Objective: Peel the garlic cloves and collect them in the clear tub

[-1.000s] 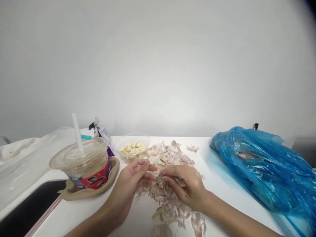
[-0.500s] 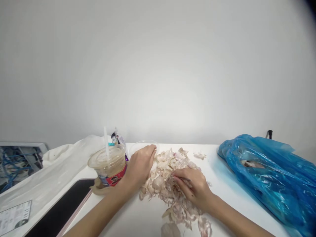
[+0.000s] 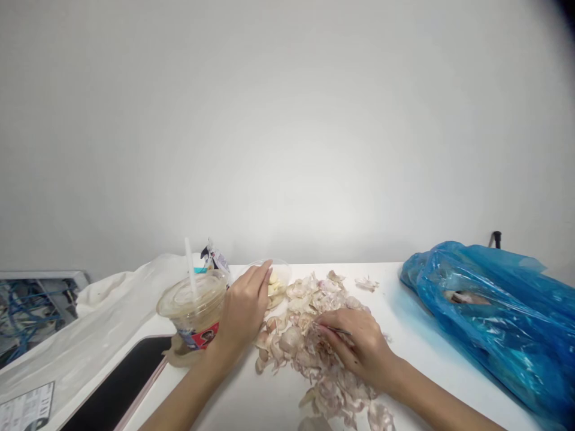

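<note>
My left hand (image 3: 244,305) reaches over a clear plastic bowl (image 3: 281,276) of peeled garlic cloves, its fingers stretched over the bowl's near rim; whether they hold a clove is hidden. My right hand (image 3: 357,347) rests on a heap of pinkish garlic skins (image 3: 305,323) on the white table and pinches a thin metal tool (image 3: 335,330) that points left.
A lidded drink cup with a straw (image 3: 192,304) stands on a brown holder left of my left hand. A dark tablet (image 3: 121,383) lies at the near left beside white cloth (image 3: 108,317). A blue plastic bag (image 3: 489,317) fills the right side. A snack wrapper (image 3: 214,257) stands behind the cup.
My left hand left the skins by my right hand and moved up-left to the bowl of cloves. The view swung left. My right hand stayed on the skins.
</note>
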Demonstrator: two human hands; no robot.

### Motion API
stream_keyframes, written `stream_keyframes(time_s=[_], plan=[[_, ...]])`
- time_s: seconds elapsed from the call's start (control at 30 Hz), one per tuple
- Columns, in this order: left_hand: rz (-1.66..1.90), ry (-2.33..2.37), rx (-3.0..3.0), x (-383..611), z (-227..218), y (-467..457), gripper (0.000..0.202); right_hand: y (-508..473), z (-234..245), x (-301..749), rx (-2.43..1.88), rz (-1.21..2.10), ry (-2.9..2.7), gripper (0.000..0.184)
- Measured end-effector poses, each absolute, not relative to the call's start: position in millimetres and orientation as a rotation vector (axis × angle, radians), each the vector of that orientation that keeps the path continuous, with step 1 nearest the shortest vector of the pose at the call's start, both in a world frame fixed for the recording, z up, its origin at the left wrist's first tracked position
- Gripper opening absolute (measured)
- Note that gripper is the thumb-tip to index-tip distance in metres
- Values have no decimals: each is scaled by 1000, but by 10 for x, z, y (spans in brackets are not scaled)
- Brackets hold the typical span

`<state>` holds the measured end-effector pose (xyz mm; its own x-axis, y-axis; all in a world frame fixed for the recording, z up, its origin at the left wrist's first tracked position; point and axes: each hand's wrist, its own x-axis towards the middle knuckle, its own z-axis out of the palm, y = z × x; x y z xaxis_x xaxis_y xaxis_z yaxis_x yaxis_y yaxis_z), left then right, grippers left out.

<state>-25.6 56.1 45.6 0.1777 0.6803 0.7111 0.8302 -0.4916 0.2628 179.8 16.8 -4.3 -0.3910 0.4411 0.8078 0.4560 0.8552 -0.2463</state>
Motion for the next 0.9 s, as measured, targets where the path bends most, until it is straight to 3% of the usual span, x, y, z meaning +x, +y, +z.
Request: stream_keyframes(time_s=[0.23,0.37,0.57,0.9], plan=[[-1431,-1297,-2172,-331,448,304,17,178,13,1853,-673,-82,-1922,16],[-1144,-1146,-2544,-236,316,332,33,194,52,1907,-706,-119,-1852,12],[-739,-1033,-2836,-26,196,370,25,220,69,1960,-700,-145,-1836,21],[-537,-645,-3050,55,166,320,23,369,98,2113,-927,-243,-1721,30]])
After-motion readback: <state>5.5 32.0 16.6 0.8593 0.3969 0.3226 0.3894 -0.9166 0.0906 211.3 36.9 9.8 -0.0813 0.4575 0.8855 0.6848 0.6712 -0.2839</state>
